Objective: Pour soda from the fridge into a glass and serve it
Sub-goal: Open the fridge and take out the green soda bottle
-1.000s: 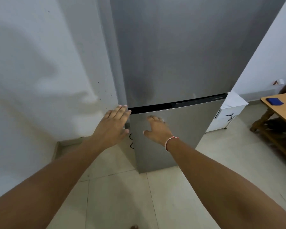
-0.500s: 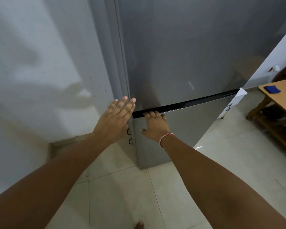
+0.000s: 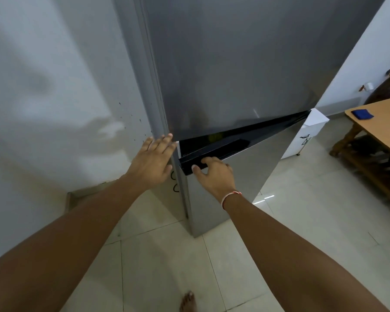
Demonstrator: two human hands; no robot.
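Observation:
A tall grey fridge (image 3: 234, 64) fills the upper middle of the head view. Its lower door (image 3: 225, 190) stands slightly ajar, and its black top edge with a recessed handle (image 3: 230, 147) shows. My right hand (image 3: 214, 174) grips the left end of that black handle, fingers hooked over the edge. My left hand (image 3: 152, 161) lies flat with fingers spread against the fridge's left side, at the seam between the two doors. No soda or glass is in sight; the inside of the fridge is hidden.
A white wall (image 3: 54, 97) stands close on the left. A wooden table (image 3: 383, 124) with a blue cloth (image 3: 362, 114) is at the right, a small white cabinet (image 3: 306, 136) beside the fridge. Tiled floor (image 3: 302, 221) spreads below; my bare toes (image 3: 188, 301) show at the bottom.
My right hand went from resting on the lower door to gripping its top handle, and the door has swung out a little. My left hand shifted up against the fridge's side.

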